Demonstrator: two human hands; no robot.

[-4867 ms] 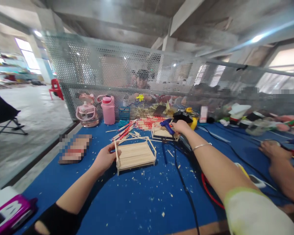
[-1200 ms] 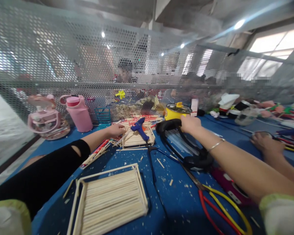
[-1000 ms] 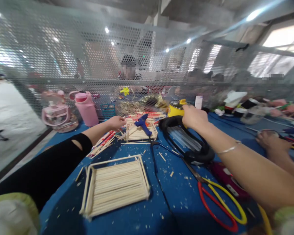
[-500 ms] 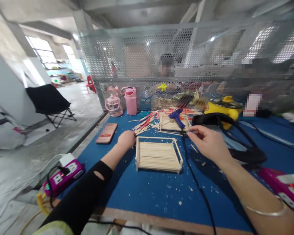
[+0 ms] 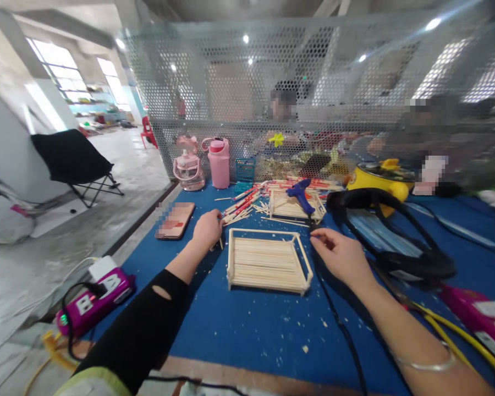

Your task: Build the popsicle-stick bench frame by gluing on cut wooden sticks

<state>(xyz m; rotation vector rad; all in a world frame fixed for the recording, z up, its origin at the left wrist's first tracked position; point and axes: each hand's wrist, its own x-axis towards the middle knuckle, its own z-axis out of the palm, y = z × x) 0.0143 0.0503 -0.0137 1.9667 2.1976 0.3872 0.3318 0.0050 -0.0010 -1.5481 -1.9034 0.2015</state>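
A small rack of pale wooden sticks [image 5: 266,261], with a slatted base and raised rails, stands on the blue tabletop between my hands. To its left, my left hand [image 5: 207,230] is closed, and a short wooden stick [image 5: 221,243] shows below its fingertips. My right hand [image 5: 340,250] hovers beyond the rack's right side, fingers loosely bent with a small gap to the thumb and nothing visible in them. Just past it, a blue glue gun [image 5: 301,195] rests on a second stick frame [image 5: 281,208]. Its black cable [image 5: 334,311] runs towards me under the right hand.
Loose red-and-pale sticks [image 5: 245,203] are heaped behind the rack. A phone [image 5: 176,221], pink bottles [image 5: 220,165], a yellow pot [image 5: 375,179] and a black-strapped headset [image 5: 390,234] surround the area. Purple power strips [image 5: 94,300] flank the table. A perforated screen [image 5: 231,82] rises behind; people sit beyond it.
My right hand has drawn slightly back from beside the glue gun. My left hand has shifted a little left, and a short stick now shows beneath its fingers. The view has tilted slightly.
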